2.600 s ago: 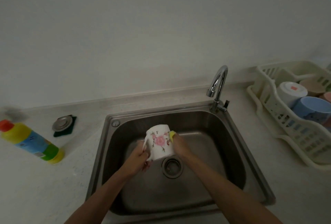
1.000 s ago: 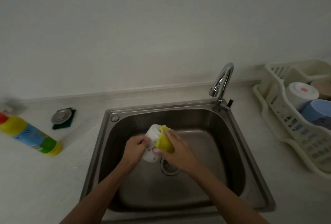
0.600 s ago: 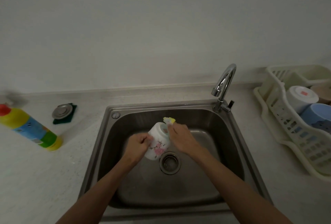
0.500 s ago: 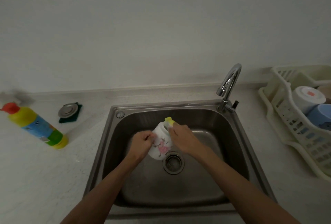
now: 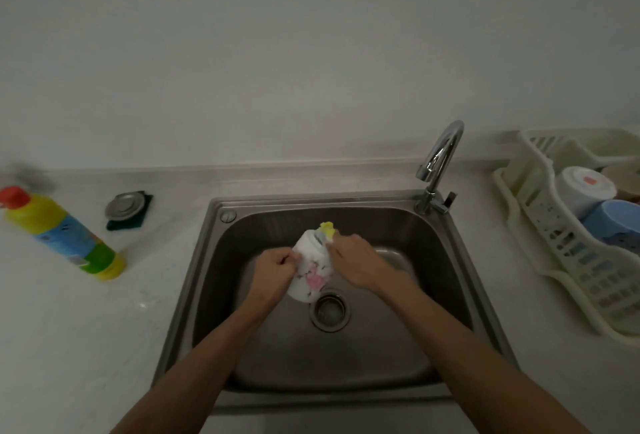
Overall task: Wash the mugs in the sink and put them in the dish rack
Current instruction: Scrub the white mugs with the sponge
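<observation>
A white mug with a pink flower print (image 5: 311, 269) is held on its side above the steel sink (image 5: 450, 260), its base pointing away from me. My left hand (image 5: 273, 269) grips it at the left side, where the handle is hidden. My right hand (image 5: 353, 260) presses a yellow sponge (image 5: 327, 229) against the mug's far right side, fingers curled round the sponge. The cream dish rack (image 5: 540, 211) at the right holds an upturned white mug (image 5: 581, 187) and a blue mug (image 5: 616, 222).
The chrome tap (image 5: 438, 159) rises at the sink's back right corner. The drain (image 5: 329, 310) lies just below the mug. A yellow, blue and green detergent bottle (image 5: 65, 234) lies tilted on the left counter, and a metal sink plug on a dark green pad (image 5: 126, 206) sits behind it.
The mug has been turned from upright to lying on its side. The sponge moved from the mug's near side to its far end. Both hands have kept their hold.
</observation>
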Demonstrator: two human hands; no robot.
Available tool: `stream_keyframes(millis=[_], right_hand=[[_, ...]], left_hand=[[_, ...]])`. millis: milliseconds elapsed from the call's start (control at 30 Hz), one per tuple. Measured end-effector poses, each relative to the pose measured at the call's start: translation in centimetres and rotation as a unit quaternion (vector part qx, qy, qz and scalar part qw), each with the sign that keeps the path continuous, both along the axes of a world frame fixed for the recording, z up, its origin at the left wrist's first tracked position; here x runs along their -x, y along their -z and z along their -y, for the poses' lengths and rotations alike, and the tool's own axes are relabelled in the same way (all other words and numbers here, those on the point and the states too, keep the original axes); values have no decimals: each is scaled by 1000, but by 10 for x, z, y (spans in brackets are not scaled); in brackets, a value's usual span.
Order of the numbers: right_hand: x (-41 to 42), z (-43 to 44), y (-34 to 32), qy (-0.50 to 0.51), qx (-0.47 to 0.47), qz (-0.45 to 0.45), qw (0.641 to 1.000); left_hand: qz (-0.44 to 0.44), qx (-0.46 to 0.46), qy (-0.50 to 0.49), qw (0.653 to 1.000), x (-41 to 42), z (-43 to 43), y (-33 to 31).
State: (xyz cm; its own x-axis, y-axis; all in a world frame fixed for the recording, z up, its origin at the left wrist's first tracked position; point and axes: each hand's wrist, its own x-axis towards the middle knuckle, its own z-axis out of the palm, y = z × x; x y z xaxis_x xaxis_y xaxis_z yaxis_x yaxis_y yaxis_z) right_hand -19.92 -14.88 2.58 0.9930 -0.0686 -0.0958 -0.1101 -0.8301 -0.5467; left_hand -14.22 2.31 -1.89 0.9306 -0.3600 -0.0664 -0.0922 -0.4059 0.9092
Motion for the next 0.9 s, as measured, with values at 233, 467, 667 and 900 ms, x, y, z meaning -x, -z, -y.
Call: stream_keyframes(millis=[233,467,667,900], right_hand=[[-1,1,-9,-5,24,-13,1000],[5,-9,-15,-13,13,-4,1000],[25,-22,-20,-37,2,-3,999],[37,-26,-21,-55,-26,9,998]], left_hand=[[24,6,13,1000,5,-3,-1],[45,-10,-6,999,11,1,-6],[52,-2,8,999,16,-4,-4],[68,-1,-12,998,22,-10,-5]])
